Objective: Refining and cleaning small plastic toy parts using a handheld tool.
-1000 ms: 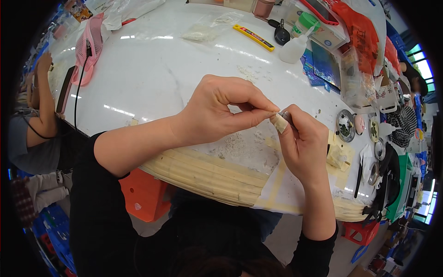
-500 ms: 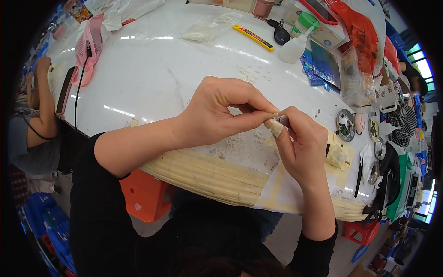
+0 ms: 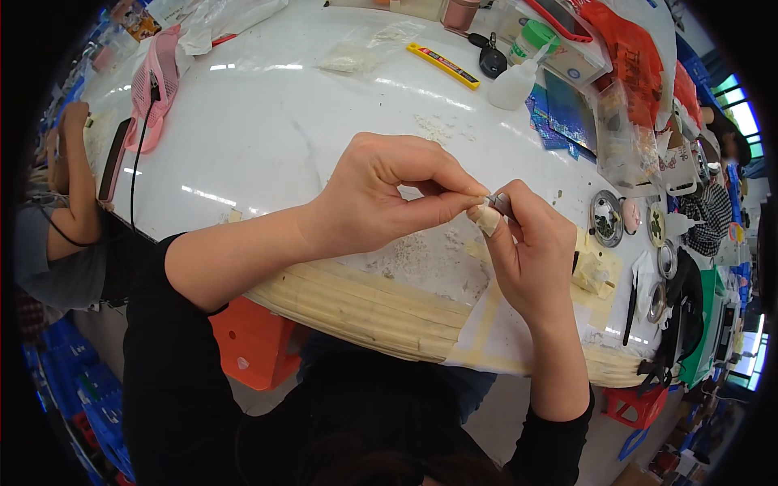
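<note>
Over the front part of the white table [image 3: 267, 121] my two hands meet at the fingertips. My left hand [image 3: 389, 182] is pinched, thumb against forefinger, on a tiny pale piece too small to make out. In my right hand [image 3: 535, 247] is a small grey metal blade [image 3: 502, 206], held between thumb and forefinger with its tip against the left fingertips. Cream-coloured tape [image 3: 486, 219] wraps the right thumb. White crumbs and powder [image 3: 413, 255] lie on the table below the hands.
A yellow cutter knife [image 3: 442, 66], a squeeze bottle [image 3: 512, 86] and car keys [image 3: 491, 58] lie toward the back. Round metal dishes [image 3: 606, 219] and a taped pad [image 3: 596, 271] are at the right. Another person's arm [image 3: 79, 178] shows at the far left.
The right fingers and metal blade have shifted slightly at the left fingertips, and more of the blade shows. The left hand has hardly moved.
</note>
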The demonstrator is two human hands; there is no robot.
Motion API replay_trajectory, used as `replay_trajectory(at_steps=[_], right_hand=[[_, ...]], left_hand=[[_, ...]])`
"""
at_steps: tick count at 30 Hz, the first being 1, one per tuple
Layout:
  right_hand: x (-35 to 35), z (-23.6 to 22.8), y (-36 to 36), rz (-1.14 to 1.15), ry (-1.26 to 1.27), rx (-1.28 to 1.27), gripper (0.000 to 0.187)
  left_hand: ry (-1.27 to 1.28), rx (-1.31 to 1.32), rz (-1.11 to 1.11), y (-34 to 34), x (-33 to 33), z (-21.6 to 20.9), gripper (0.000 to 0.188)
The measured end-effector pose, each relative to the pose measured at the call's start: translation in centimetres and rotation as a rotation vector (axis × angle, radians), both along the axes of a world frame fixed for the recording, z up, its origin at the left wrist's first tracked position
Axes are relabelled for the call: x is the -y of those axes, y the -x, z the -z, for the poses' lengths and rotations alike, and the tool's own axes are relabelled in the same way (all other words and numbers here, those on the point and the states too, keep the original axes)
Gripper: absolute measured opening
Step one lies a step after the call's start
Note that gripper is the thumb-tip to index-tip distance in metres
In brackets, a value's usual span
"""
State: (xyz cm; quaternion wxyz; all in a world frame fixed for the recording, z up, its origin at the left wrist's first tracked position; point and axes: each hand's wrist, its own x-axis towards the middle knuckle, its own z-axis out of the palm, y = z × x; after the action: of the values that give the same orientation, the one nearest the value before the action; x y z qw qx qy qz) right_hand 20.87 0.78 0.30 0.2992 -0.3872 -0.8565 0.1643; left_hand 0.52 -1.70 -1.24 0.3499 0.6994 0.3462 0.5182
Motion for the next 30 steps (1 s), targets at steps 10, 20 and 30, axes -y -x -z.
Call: replay_trajectory(at_steps=[10, 20, 30], right_hand=[[-0.1, 0.1, -0.3, -0.024, 0.039, -0.003, 0.023], [-0.2, 0.0, -0.2, -0.052, 0.009, -0.015, 0.022], [-0.2, -0.2, -0.1, 0.004, 0.062, -0.044, 0.036]], left_hand=[[-0.076, -0.045, -0.011, 0.1, -0.1, -0.1, 0.015], [-0.011, -0.055, -0.042, 0.0, 0.0, -0.4, 0.013], [0.225, -0.296, -0.361, 3.2, -3.4, -0.1, 0.01]])
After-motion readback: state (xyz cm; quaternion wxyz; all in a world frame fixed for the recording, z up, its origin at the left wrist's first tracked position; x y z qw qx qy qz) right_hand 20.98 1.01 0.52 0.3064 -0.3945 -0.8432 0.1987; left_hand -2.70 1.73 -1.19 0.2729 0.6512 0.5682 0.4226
